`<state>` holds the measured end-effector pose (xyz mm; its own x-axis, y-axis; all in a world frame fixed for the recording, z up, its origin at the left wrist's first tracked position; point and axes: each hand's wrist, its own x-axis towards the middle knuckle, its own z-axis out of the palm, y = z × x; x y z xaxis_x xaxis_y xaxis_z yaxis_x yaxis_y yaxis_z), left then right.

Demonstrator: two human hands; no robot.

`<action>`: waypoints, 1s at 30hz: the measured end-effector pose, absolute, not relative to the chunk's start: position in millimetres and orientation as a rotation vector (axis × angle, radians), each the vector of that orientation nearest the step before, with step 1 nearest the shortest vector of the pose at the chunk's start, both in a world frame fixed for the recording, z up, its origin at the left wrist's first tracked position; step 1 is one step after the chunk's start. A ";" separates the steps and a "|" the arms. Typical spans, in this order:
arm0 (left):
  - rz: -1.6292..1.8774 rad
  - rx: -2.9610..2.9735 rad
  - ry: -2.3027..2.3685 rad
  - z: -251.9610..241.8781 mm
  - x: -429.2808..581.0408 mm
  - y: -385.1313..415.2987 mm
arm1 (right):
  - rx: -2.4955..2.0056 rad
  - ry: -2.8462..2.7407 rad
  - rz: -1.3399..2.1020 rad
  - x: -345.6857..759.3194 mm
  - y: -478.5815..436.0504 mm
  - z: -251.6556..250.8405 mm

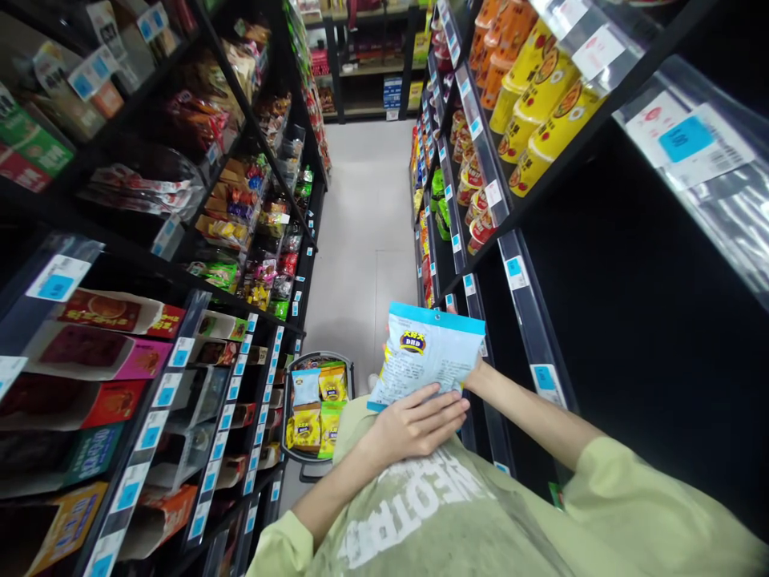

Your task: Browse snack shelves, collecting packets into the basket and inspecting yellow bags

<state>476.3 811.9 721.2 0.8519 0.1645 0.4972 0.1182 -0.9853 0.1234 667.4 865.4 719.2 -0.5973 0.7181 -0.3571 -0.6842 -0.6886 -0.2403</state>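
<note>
A light blue snack bag (432, 353) with a bright blue top strip and a "DHD" logo is held between both hands in front of my body. My left hand (424, 421) presses on its lower front, fingers together and stretched to the right; its thumb is hidden. Behind the bag, my right hand (472, 377) grips it from the right side, mostly covered by it. On the floor to the left stands a shopping basket (285, 425) with a dark rim. Inside lie several bags: a light blue bag (306, 387), yellow bags (332, 385) and a green-yellow bag (330, 425).
Tall black shelves line both sides of a narrow aisle. The left shelf (264, 316) carries boxed and bagged snacks. Yellow instant noodle cups (556, 120) and orange cups (501, 40) stand at the upper right. Grey floor (366, 208) runs ahead to a back shelf (366, 60).
</note>
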 end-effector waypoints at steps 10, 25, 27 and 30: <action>0.820 2.855 0.481 712.9 464.4 812.5 | -0.750 -0.149 2.098 652.6 867.4 730.9; 0.896 2.779 0.512 719.9 455.5 819.4 | -1.022 -0.481 1.884 641.1 851.2 725.9; 0.939 2.806 0.469 716.8 454.8 818.8 | -1.030 -0.403 1.862 638.4 851.8 724.4; 0.967 2.807 0.426 713.7 454.3 816.3 | -1.018 -0.275 1.930 639.1 855.2 720.2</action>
<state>454.3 816.3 713.7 0.7531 0.3105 0.5800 0.2191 -0.9496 0.2240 639.1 855.2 720.2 -0.2481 0.8019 -0.5435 -0.6179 -0.5631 -0.5488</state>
